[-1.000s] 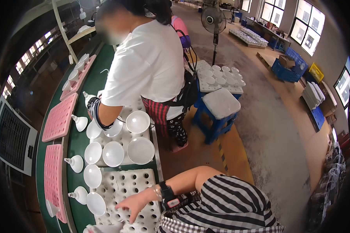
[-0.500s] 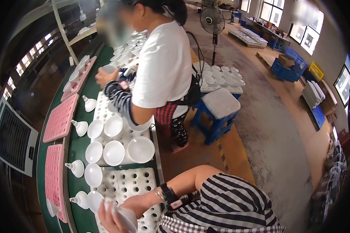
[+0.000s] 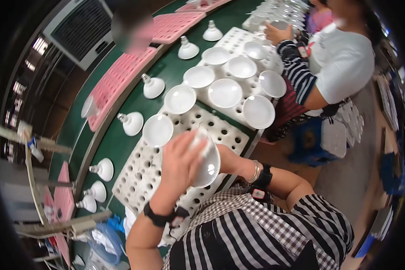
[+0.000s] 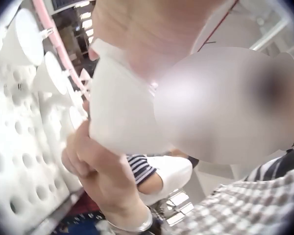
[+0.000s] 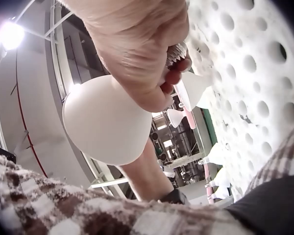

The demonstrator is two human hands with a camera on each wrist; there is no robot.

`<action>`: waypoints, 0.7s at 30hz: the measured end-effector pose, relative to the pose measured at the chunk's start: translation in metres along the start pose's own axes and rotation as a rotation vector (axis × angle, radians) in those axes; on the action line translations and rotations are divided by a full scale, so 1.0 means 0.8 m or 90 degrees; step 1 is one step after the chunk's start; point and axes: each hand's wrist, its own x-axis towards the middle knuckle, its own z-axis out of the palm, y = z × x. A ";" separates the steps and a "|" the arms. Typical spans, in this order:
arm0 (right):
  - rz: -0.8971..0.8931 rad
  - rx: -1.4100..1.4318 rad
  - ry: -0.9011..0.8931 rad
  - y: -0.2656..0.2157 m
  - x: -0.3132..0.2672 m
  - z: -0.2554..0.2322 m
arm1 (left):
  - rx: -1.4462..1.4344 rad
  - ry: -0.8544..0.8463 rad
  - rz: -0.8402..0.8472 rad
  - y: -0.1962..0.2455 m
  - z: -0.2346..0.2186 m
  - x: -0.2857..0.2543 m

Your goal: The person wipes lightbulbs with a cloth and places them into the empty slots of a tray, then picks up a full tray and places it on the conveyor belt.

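Observation:
I hold a white cone-shaped lamp bulb (image 3: 208,165) up over the foam tray with both hands. My left hand (image 3: 180,159) wraps over its body from the near side, fingers curled round it. My right hand (image 3: 224,155) sits behind it; in the right wrist view that right hand (image 5: 137,44) pinches the neck by the metal screw base (image 5: 175,51), with the white bulb (image 5: 105,122) swelling below. The left wrist view shows the bulb (image 4: 120,117) between my left palm (image 4: 142,34) and my right hand's fingers (image 4: 90,164).
A white foam tray with holes (image 3: 144,175) lies below my hands. A second tray (image 3: 238,36) carries several bulbs face up. More bulbs (image 3: 132,122) stand on the green belt (image 3: 117,148) beside pink trays (image 3: 117,81). Another person in a white shirt (image 3: 342,63) works at the far right.
The bulb has come up off the tray. My right hand, spread over the tray a second ago, now grips the neck, and the left hand wraps the body. My head has turned left.

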 end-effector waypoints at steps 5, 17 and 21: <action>0.074 0.211 -0.013 0.009 -0.005 -0.005 | -0.394 0.090 -0.331 -0.054 0.024 -0.029; 0.172 0.396 0.039 0.047 -0.001 0.011 | 0.127 0.107 0.076 -0.006 -0.015 -0.038; 0.177 0.456 -0.008 0.008 0.004 -0.006 | 0.122 0.069 0.057 -0.030 0.000 -0.036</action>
